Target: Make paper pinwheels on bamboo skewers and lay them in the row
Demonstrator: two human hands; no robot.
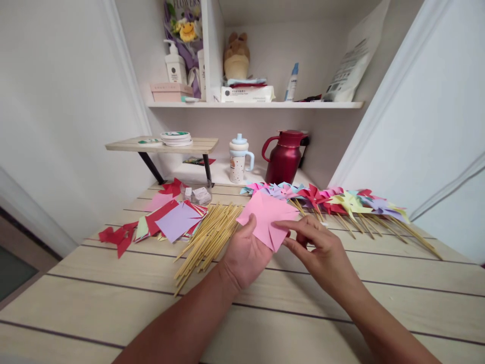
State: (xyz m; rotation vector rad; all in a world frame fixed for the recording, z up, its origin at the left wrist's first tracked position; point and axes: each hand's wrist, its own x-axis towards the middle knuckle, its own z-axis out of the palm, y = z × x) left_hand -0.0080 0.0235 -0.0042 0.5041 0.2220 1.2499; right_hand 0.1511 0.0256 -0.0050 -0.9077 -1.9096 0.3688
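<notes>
Paper [265, 210], pink and slit inward from its edges, lies between the two hands, above the counter [409, 288]. Taking the sheet as the clock's centre, the left hand [248, 258] is at 7 o'clock, palm beneath and thumb pressed on top, probably to give the thin sheet a firm backing. The right hand [322, 242], at 4 o'clock, pinches the near-right edge between thumb and forefinger, a light grip that likely spares the slit corners from creasing.

Loose sticks [208, 242] lie at 8 o'clock, heaped roughly parallel, presumably so single ones are easy to draw. At 9 o'clock a purple sheet [176, 222] tops overlapping cut papers. Pinwheels [350, 202] on sticks spread toward 3 o'clock, blades away from the person, perhaps to keep them clear of both forearms.
</notes>
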